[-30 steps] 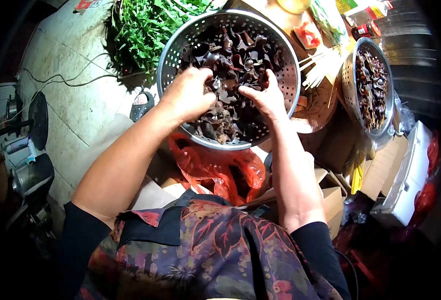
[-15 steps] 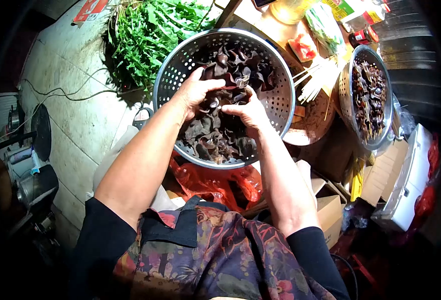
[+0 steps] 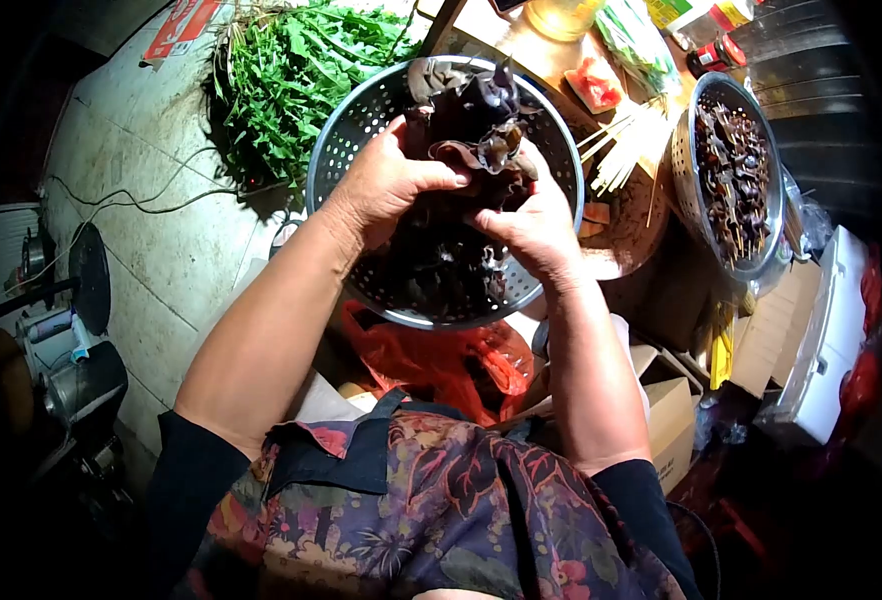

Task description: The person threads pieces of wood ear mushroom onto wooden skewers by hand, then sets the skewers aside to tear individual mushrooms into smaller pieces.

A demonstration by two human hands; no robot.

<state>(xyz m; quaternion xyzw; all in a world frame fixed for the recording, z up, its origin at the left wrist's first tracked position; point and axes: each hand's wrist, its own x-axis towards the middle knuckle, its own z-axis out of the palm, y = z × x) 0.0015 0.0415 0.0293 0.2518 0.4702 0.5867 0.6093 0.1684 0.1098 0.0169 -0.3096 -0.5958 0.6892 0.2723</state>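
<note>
A large metal colander with round holes sits in front of me, dark wood ear mushrooms lying in its lower part. Above it, my left hand and my right hand hold a big clump of dark wood ear from both sides. Both thumbs point inward across the clump, and the other fingers are mostly hidden behind it. The clump covers much of the colander's inside.
Leafy greens lie at the upper left. To the right are bamboo skewers and a second colander with skewered dark pieces. A red plastic bag and a cardboard box are nearer my body.
Both hands have come up with a clump of wood ear and sit slightly farther apart. The clump looks larger and closer than before. The view has shifted a little.
</note>
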